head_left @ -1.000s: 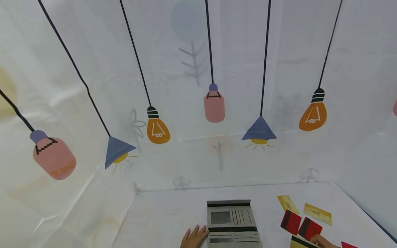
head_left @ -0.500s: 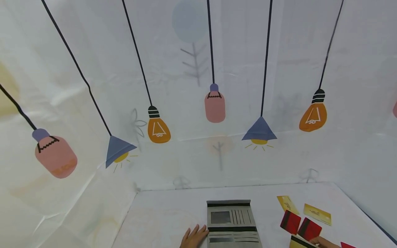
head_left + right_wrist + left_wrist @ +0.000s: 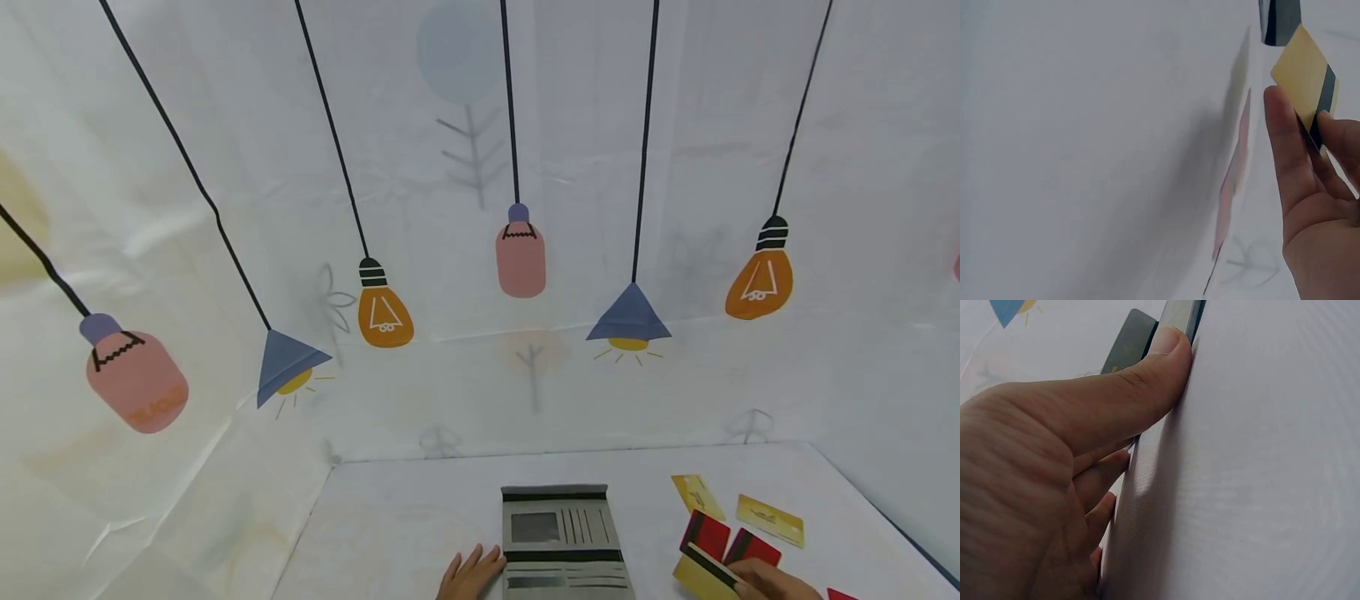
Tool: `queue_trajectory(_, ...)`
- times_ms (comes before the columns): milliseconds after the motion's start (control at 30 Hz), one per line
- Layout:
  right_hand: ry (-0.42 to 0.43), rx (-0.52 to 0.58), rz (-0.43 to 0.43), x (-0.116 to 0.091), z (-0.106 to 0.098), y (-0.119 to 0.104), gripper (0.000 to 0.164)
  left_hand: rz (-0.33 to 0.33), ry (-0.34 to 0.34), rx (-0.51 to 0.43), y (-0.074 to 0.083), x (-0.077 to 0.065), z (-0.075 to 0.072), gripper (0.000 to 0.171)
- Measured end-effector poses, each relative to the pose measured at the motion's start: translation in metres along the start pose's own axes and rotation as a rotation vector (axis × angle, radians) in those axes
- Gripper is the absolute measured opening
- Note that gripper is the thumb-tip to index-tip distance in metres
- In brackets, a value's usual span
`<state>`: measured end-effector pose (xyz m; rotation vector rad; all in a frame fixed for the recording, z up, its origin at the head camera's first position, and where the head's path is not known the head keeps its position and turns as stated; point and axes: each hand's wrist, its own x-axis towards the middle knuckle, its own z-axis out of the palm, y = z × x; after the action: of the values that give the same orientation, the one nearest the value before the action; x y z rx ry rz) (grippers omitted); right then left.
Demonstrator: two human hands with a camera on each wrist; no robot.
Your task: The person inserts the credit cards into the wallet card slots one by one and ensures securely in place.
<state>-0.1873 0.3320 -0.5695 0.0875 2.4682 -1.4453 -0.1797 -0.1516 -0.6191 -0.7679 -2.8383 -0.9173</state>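
Note:
My right hand (image 3: 774, 580) pinches a gold card (image 3: 701, 575) with a black stripe between thumb and fingers. In the right wrist view, the same card (image 3: 1305, 72) is tilted above the white surface. My left hand (image 3: 469, 575) rests on the table with straight fingers. Its thumb touches the left side of a flat grey panel (image 3: 558, 560) with a dark window, black bands and printed lines. From the left wrist view, the thumb of the left hand (image 3: 1079, 431) meets the panel's edge. The panel's near end is cut off in the head view.
Two red cards with black stripes (image 3: 708, 533) (image 3: 752, 546) lie beside the held card. Behind them are two more gold cards (image 3: 697, 495) (image 3: 770, 520). Another red card (image 3: 840, 595) shows at the bottom edge. A white sheet wall (image 3: 600, 400) with painted lamps closes off the table's back.
My right hand has lifted the gold card and moved it left and slightly up, so it now overlaps the red cards. The left hand stays by the grey panel.

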Motion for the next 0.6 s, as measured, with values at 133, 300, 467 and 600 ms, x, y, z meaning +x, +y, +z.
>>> queue_trajectory(133, 0.04, 0.037, 0.075, -0.002, 0.01, -0.009, 0.07, -0.005, -0.015, -0.012, -0.003, 0.0, 0.001, 0.073)
queue_trajectory(300, -0.028, 0.169, 0.07, -0.005, 0.023, -0.021, 0.068, -0.034, -0.014, -0.042, 0.005, 0.0, -0.006, 0.073)
queue_trajectory(467, 0.008, 0.13, 0.048, 0.0, 0.042, -0.044, 0.065, -0.084, -0.024, -0.038, 0.011, -0.002, -0.01, 0.073)
queue_trajectory(600, -0.023, 0.124, 0.013, 0.007, 0.052, -0.058, 0.059, -0.106, 0.017, -0.009, 0.009, -0.002, -0.003, 0.078)
